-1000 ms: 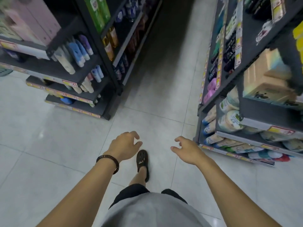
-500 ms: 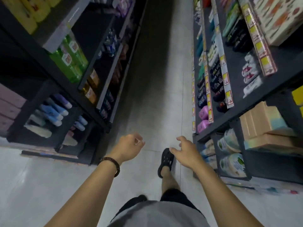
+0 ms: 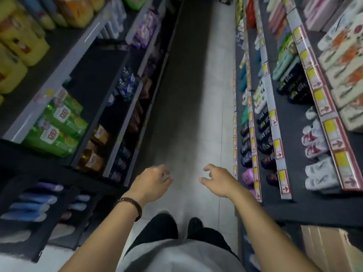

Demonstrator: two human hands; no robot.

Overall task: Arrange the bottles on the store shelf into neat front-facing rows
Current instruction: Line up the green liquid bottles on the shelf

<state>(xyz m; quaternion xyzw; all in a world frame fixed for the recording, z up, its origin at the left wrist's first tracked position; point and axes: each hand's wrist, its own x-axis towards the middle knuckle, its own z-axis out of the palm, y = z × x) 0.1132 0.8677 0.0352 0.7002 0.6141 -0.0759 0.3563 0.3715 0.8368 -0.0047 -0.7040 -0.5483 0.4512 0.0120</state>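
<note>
Grips empty: left hand (image 3: 151, 181) and right hand (image 3: 218, 180) still hover, farther down aisle (image 3: 188, 114).

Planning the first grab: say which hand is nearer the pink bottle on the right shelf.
Right. The right hand hovers just beside the pink bottle, apart from it; the left hand is farther off, over the aisle floor.

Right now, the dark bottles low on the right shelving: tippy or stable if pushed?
The dark bottles look tall and narrow, so a high push would probably tip one. They stand close together, so one falling may knock its neighbours. Surface too blurred to judge grip.
</note>
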